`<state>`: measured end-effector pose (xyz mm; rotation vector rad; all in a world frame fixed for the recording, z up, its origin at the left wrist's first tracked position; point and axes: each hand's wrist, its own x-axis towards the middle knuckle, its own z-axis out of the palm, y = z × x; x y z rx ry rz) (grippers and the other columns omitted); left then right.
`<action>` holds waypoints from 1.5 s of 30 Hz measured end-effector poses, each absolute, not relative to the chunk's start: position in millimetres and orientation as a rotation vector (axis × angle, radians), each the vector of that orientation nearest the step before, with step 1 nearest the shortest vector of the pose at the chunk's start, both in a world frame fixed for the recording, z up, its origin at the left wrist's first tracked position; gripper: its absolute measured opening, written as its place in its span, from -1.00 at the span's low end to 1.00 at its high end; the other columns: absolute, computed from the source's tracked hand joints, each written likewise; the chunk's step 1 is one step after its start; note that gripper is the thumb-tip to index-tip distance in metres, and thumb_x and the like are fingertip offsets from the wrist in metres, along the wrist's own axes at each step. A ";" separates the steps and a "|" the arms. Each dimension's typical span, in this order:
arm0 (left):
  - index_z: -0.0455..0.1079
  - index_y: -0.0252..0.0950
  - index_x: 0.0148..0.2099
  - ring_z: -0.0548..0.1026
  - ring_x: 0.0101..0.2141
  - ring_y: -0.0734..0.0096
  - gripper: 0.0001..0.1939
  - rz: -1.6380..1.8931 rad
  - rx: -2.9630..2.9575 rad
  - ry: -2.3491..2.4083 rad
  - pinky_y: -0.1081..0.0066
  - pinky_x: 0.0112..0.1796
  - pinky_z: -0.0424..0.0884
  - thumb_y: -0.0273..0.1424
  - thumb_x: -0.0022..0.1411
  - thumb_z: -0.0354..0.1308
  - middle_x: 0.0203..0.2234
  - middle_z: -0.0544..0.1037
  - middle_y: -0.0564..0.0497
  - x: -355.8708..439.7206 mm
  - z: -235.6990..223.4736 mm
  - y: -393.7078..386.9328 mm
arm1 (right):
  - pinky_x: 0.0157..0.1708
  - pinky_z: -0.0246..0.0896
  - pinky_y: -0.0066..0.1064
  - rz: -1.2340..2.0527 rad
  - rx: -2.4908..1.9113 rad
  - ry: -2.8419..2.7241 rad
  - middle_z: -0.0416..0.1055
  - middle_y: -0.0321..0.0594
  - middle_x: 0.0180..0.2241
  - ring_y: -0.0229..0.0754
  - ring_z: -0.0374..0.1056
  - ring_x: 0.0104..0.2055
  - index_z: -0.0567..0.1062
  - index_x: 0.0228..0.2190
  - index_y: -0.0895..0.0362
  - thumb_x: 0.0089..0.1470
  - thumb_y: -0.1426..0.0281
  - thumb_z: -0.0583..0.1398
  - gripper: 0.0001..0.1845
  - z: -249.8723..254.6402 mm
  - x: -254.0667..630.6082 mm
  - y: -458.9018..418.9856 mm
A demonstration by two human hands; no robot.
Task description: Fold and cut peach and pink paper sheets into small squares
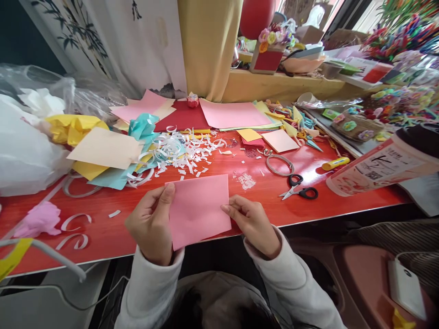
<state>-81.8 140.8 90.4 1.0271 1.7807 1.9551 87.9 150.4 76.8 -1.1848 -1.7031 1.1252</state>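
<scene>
A pink square sheet of paper (200,210) is held up between my two hands at the table's front edge. My left hand (154,224) pinches its left side, thumb on the face toward me. On the opposite side, my right hand (252,221) grips the right edge between thumb and fingers. The sheet looks flat, with no clear fold. Beyond it, curled white paper scraps (185,151) are heaped on the red table (236,169). Black-handled scissors (300,187) lie partly spread to the right of my right hand.
A drink cup (380,164) leans at the right, near a yellow glue stick (335,163). Coloured sheets (236,114) line the back. A beige sheet (106,148) and white plastic bag (27,151) are at left. A bracelet-like ring (279,164) lies behind the scissors.
</scene>
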 end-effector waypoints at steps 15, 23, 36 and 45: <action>0.50 -0.21 -0.40 0.40 -0.48 0.44 -0.93 2.064 0.980 1.754 0.40 -0.42 0.30 -0.34 0.02 0.25 -0.56 0.49 0.11 -82.4 88.3 143.6 | -0.42 0.32 -0.42 1.522 -1.055 -1.515 0.31 -0.33 -0.56 -0.28 0.34 -0.49 0.37 -0.47 0.15 -0.01 0.14 0.19 -0.69 68.6 82.2 144.6; 0.51 -0.20 -0.42 0.39 -0.50 0.48 -0.95 2.040 0.952 1.730 0.42 -0.42 0.30 -0.35 0.01 0.26 -0.58 0.49 0.13 -83.4 90.2 144.2 | -0.45 0.25 -0.43 1.536 -1.147 -1.457 0.33 -0.33 -0.61 -0.30 0.31 -0.54 0.36 -0.49 0.16 -0.03 0.13 0.21 -0.67 67.8 82.9 143.2; 0.50 -0.27 -0.46 0.30 -0.54 0.55 -0.91 2.138 0.796 1.671 0.48 -0.47 0.26 -0.36 -0.04 0.28 -0.64 0.41 0.15 -89.1 87.5 146.4 | -0.54 -0.03 -0.44 0.578 -1.300 -2.080 0.21 -0.30 -0.58 -0.27 0.12 -0.57 0.12 -0.55 0.08 0.24 0.33 -0.12 -0.68 58.8 64.5 127.4; 0.50 -0.31 -0.46 0.30 -0.56 0.56 -0.88 2.068 0.681 1.660 0.50 -0.50 0.23 -0.34 -0.05 0.29 -0.64 0.42 0.14 -88.0 87.8 147.0 | -0.41 0.12 -0.42 0.603 -1.350 -2.083 0.29 -0.27 -0.49 -0.24 0.23 -0.45 0.21 -0.48 0.10 0.16 0.38 0.06 -0.82 61.7 85.3 112.6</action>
